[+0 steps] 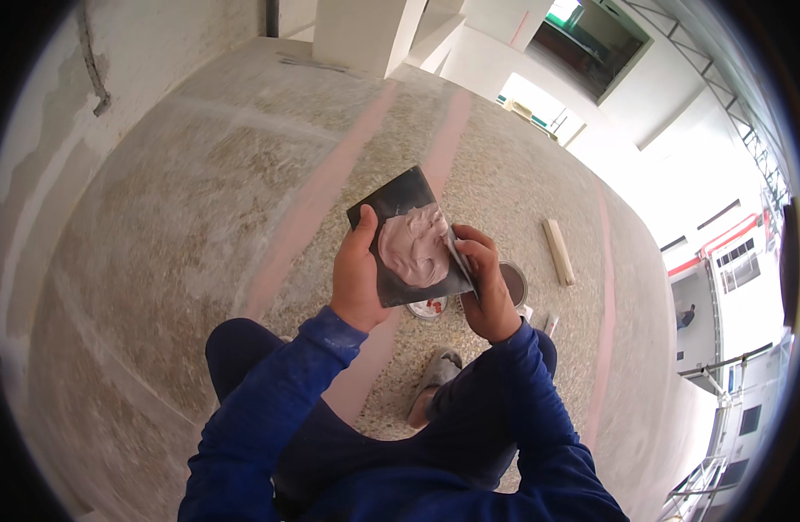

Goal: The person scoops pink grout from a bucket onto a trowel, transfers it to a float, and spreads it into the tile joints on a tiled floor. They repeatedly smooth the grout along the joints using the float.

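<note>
My left hand [356,271] is closed around the near-left edge of a dark, flat square plate [402,193], its thumb on top. A thick mound of pale pink putty [415,248] covers the middle of the plate. At the plate's right edge, my right hand [489,291] grips a thin, flat scraper [460,254], seen almost edge-on against the plate and putty. Its handle is hidden by my fingers. Both hands are raised in front of my knees.
Below my hands stand a round tin [515,284] with brownish contents and a smaller tub [428,307] with white and red bits. A pale wooden block [558,252] lies to the right. Pink strips [330,187] cross the speckled floor. A wall [147,61] rises on the left.
</note>
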A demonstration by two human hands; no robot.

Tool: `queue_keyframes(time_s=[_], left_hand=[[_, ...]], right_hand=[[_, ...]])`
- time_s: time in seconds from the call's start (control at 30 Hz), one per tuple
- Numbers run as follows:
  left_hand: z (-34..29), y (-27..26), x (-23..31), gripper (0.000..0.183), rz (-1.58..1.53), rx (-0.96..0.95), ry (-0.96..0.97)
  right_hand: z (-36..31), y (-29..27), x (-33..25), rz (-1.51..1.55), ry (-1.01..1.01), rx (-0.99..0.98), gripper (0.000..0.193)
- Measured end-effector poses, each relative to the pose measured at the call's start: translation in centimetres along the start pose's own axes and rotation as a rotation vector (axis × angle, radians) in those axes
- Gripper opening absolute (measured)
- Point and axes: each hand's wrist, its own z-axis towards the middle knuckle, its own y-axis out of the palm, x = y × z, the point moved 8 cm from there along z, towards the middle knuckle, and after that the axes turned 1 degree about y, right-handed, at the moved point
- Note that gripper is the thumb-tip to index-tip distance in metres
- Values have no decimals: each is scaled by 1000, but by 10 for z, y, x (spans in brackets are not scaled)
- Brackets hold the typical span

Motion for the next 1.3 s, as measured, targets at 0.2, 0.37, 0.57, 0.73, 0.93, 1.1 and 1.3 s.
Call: queue_keyframes(time_s=[0.2,0.37,0.57,0.73,0.93,1.1,1.3], left_hand=[[-2,19,18,54,-107,-133,11],[3,12,14,53,-9,-91,-167],[-20,25,-60,54,-38,-167,-474],[-19,18,-65,54,-53,-119,-426],[-10,16,-20,53,11,-115,-252],[4,16,37,54,150,-103,81],[5,15,40,56,234,-74,154]], right_hand=[[-14,-22,33,-124,126,73,47],[-32,-62,84,805,468,298,40],[-23,-11,86,1326,459,74,54],[-32,11,101,1108,556,59,58],[-45,-22,121,818,682,53,46],[-54,-53,83,905,810,395,38],[-60,-36,32,915,825,519,29]])
